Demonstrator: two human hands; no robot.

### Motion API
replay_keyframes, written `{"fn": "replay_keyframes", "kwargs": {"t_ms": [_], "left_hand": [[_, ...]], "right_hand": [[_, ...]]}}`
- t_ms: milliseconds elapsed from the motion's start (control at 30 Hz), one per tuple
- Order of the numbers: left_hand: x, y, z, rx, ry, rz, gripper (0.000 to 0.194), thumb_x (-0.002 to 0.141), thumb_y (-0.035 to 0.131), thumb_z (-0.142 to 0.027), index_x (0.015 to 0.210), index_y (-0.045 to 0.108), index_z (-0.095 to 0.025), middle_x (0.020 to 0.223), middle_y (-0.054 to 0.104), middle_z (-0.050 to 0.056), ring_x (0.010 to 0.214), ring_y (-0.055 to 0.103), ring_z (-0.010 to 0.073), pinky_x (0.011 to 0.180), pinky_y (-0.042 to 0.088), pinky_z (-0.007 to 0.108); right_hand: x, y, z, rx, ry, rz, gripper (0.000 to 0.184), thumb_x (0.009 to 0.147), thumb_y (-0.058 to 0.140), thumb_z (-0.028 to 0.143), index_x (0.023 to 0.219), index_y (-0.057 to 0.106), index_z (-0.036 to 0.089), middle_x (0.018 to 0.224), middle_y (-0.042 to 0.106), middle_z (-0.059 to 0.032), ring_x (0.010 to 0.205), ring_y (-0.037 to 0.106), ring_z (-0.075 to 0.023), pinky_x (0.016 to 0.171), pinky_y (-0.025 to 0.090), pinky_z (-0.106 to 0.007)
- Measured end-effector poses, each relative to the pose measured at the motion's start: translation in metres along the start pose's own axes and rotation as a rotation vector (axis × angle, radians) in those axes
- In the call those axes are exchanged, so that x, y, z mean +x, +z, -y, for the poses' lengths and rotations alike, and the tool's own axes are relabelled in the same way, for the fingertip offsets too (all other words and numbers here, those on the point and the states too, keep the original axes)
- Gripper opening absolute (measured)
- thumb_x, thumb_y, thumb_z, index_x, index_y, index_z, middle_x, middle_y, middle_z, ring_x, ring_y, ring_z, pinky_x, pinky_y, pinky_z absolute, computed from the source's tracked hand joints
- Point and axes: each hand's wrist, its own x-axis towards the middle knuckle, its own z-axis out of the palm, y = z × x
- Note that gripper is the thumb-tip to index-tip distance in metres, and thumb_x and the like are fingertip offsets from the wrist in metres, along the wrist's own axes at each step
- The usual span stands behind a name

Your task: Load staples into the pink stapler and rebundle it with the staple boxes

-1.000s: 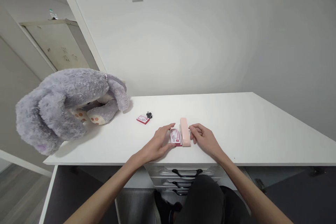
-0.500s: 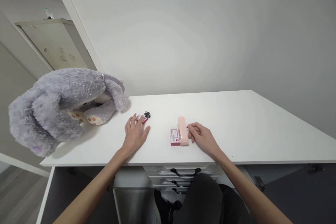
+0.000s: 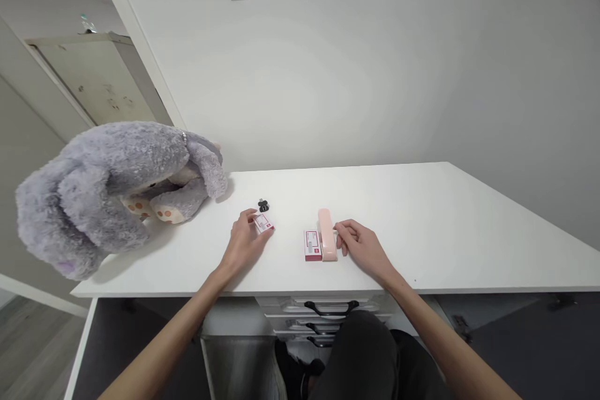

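Observation:
A small red-and-white box sits between the thumb and fingers of my left hand, which is closed around its sides on the tabletop. Just behind it lies a small black object with a metal end, perhaps a USB stick. A pink stapler stands lengthwise on the table. My right hand is closed at its right side, fingertips on its edge; the exact grip is partly hidden. Against the stapler's left side lies a second red-and-white box with a white label.
A big grey plush toy slumps over the left end of the white table. The wall rises behind the table. Below the front edge are drawers with black handles, a bin and my legs.
My left hand has closed on the small box and drawn it slightly right and nearer, away from the black object. My right hand, the stapler and the second box stay put.

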Motion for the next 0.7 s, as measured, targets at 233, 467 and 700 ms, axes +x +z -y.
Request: {"fn": "replay_keyframes", "kwargs": {"t_ms": [233,467,700], "left_hand": [[-0.024,-0.002,-0.06,-0.229,0.213,0.327,0.072,0.085,0.077,-0.045,0.143,0.038,-0.028,0.142,0.06,0.012,0.135,0.055,0.0298,0.113,0.04,0.049],[-0.024,0.012,-0.08,-0.225,0.241,0.398,0.086,0.078,0.084,-0.051,0.147,0.037,-0.031,0.139,0.063,0.01,0.136,0.053,0.0331,0.114,0.038,0.051],[-0.021,0.023,-0.065,-0.17,0.291,0.252,0.064,0.092,0.069,-0.049,0.146,0.043,-0.028,0.152,0.051,0.011,0.142,0.047,0.0296,0.117,0.039,0.049]], "right_hand": [[0.001,0.0,-0.001,-0.013,-0.009,-0.002,0.048,0.096,0.054,0.068,0.095,0.066,0.021,0.071,0.068,-0.0007,0.058,0.056,-0.0158,0.064,0.045,-0.031],[0.001,0.001,-0.001,-0.009,-0.021,-0.012,0.048,0.096,0.053,0.067,0.096,0.066,0.021,0.072,0.068,-0.0013,0.057,0.057,-0.0161,0.062,0.045,-0.031],[0.001,0.0,0.001,-0.01,-0.016,-0.013,0.05,0.095,0.053,0.069,0.094,0.066,0.021,0.072,0.069,-0.0013,0.058,0.057,-0.016,0.063,0.045,-0.03]]}}
